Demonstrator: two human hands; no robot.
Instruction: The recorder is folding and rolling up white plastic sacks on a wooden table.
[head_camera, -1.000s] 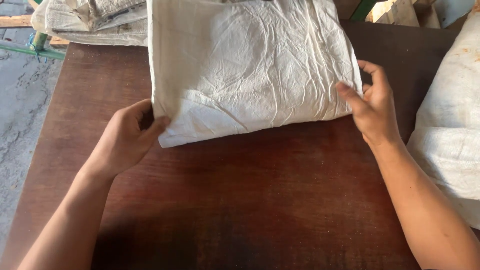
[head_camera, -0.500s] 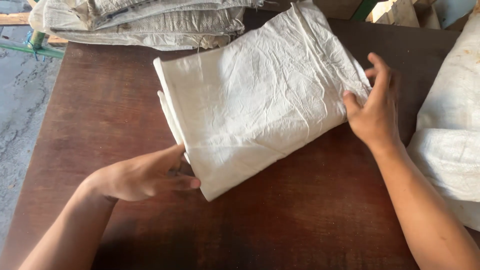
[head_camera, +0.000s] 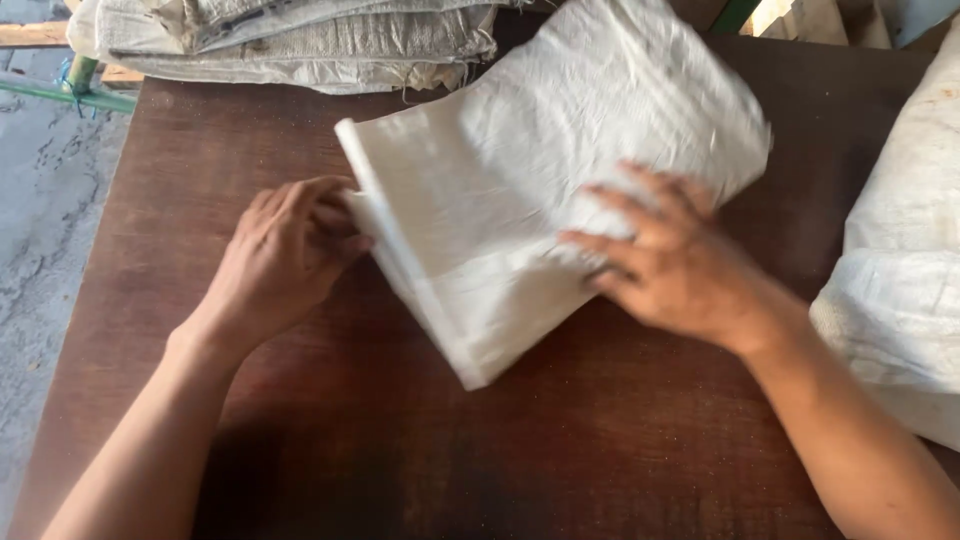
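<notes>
A folded white woven sack (head_camera: 520, 170) lies at a slant on the dark brown wooden table (head_camera: 350, 430). My left hand (head_camera: 285, 255) rests at the sack's left folded edge, fingertips curled against the layers. My right hand (head_camera: 670, 260) lies flat on top of the sack near its right side, fingers spread and blurred by motion. The sack's near corner points toward me.
A pile of grey-white folded sacks (head_camera: 290, 40) sits along the table's far edge. Another bulky white sack (head_camera: 900, 270) lies at the right edge. Concrete floor (head_camera: 40, 230) and a green pipe (head_camera: 70, 95) show at the left.
The sack has turned further, its near corner swinging toward me. My right hand moved from the sack's right edge onto its top. My left hand shifted up to the left folded edge.
</notes>
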